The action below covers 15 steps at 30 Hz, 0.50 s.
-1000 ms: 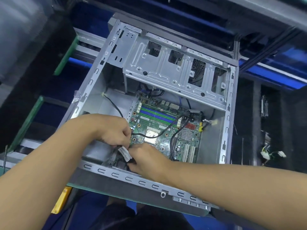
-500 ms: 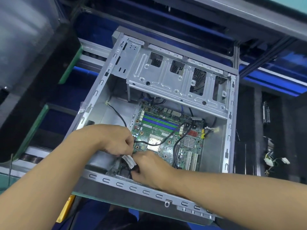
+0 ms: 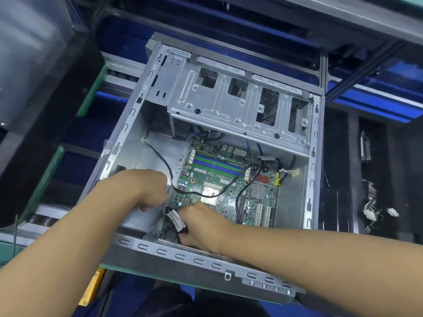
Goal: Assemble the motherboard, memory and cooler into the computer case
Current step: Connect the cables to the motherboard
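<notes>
Head camera view: the person's right hand (image 3: pixel 201 223) is clamped on a labelled cable (image 3: pixel 175 221) at the near-left corner of the motherboard (image 3: pixel 229 179), with the fingers curled down toward the board edge. The connector end is hidden beneath the hand. The left hand (image 3: pixel 142 188) sits just beside it, fingers curled at the board's left edge; whether it grips anything cannot be determined. The two hands are close together but not touching. The motherboard lies flat on the floor of the computer case (image 3: pixel 206 259), below the drive cage (image 3: pixel 229 106). The memory slots (image 3: pixel 217 165) appear unfilled and the processor socket (image 3: pixel 210 193) is uncovered; no cooler is visible. Judged step: seating a cable connector onto a header at the board corner. Hazards: the header is out of sight under the hand, so a misaligned plug could bend pins if pressed. A loose black cable (image 3: pixel 207 197) lies across the socket area; if left there, it could be trapped beneath the cooler at fitting. A sideways pull on the labelled cable could shift the board if it is not screwed down, which cannot be confirmed from here. The case rail passes directly under the right forearm and may scrape it.
</notes>
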Each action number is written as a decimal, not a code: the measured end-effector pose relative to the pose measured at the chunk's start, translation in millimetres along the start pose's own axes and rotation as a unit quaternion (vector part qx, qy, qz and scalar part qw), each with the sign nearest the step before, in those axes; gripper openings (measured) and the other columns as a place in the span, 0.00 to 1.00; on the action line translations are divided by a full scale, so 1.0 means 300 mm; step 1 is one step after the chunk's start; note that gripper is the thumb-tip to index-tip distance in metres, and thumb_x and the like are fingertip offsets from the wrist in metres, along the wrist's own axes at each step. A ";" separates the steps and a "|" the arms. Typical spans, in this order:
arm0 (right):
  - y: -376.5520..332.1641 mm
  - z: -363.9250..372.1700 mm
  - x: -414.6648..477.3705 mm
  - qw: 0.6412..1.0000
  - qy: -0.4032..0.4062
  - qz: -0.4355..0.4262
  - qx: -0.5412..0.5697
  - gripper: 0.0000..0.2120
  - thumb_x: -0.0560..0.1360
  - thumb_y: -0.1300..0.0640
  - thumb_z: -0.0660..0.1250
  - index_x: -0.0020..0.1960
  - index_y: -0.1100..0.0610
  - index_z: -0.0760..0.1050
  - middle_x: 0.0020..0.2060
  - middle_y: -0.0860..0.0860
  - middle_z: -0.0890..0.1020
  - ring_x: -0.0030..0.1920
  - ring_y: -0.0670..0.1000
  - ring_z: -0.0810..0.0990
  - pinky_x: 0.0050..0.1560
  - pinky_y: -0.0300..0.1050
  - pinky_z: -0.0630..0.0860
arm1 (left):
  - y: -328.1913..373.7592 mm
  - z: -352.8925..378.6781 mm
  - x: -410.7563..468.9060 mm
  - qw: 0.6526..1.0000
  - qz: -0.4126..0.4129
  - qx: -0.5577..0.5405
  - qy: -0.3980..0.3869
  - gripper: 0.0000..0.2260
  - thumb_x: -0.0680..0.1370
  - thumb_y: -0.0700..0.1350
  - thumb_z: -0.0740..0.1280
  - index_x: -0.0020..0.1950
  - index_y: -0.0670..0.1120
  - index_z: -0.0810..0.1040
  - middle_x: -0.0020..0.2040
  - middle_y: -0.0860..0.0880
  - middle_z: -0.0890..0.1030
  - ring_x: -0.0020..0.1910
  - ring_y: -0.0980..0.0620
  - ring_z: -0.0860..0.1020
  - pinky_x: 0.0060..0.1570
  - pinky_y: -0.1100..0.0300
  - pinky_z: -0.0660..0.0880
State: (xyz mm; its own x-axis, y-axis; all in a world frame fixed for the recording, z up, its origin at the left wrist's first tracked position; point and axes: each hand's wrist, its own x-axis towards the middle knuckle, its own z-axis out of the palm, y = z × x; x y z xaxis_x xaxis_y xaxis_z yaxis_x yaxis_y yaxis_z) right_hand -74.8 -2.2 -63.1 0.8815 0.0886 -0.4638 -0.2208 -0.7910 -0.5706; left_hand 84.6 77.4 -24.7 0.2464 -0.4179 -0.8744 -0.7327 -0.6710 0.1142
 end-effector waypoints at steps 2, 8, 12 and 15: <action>-0.001 -0.001 0.000 1.000 0.000 0.010 0.001 0.06 0.73 0.63 0.71 0.45 0.64 0.77 0.40 0.61 0.81 0.41 0.61 0.80 0.42 0.55 0.80 | 0.007 0.001 0.002 1.000 0.003 0.006 -0.008 0.09 0.75 0.35 0.62 0.52 0.39 0.80 0.46 0.41 0.85 0.48 0.43 0.83 0.46 0.54 0.77; -0.012 -0.007 -0.013 1.000 0.009 0.011 0.007 0.06 0.72 0.64 0.72 0.42 0.61 0.74 0.39 0.58 0.80 0.39 0.58 0.78 0.40 0.49 0.77 | 0.025 -0.030 0.041 0.989 0.046 -0.022 0.142 0.08 0.78 0.43 0.60 0.51 0.45 0.78 0.47 0.47 0.81 0.49 0.46 0.78 0.50 0.54 0.77; -0.026 -0.026 -0.029 1.000 -0.009 0.013 0.001 0.06 0.72 0.66 0.70 0.48 0.65 0.76 0.47 0.62 0.81 0.47 0.61 0.80 0.45 0.50 0.77 | 0.065 -0.068 0.093 0.964 0.072 -0.092 0.241 0.08 0.77 0.45 0.64 0.55 0.50 0.73 0.50 0.51 0.77 0.52 0.48 0.76 0.53 0.50 0.76; -0.025 -0.062 -0.050 0.999 -0.022 0.041 0.015 0.10 0.75 0.67 0.68 0.55 0.66 0.74 0.52 0.64 0.79 0.51 0.62 0.79 0.46 0.49 0.75 | 0.088 -0.089 0.131 0.943 0.095 -0.078 0.308 0.14 0.78 0.45 0.66 0.63 0.46 0.73 0.54 0.47 0.73 0.53 0.46 0.75 0.54 0.48 0.76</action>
State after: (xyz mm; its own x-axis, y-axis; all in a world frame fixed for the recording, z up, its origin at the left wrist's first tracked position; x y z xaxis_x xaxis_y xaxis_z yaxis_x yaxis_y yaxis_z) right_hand -78.6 -8.9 -39.1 0.8413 0.0509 -0.5381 -0.3045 -0.7779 -0.5496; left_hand 92.0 26.9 -43.5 0.4780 -0.7840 -0.3960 -0.7097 -0.6103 0.3518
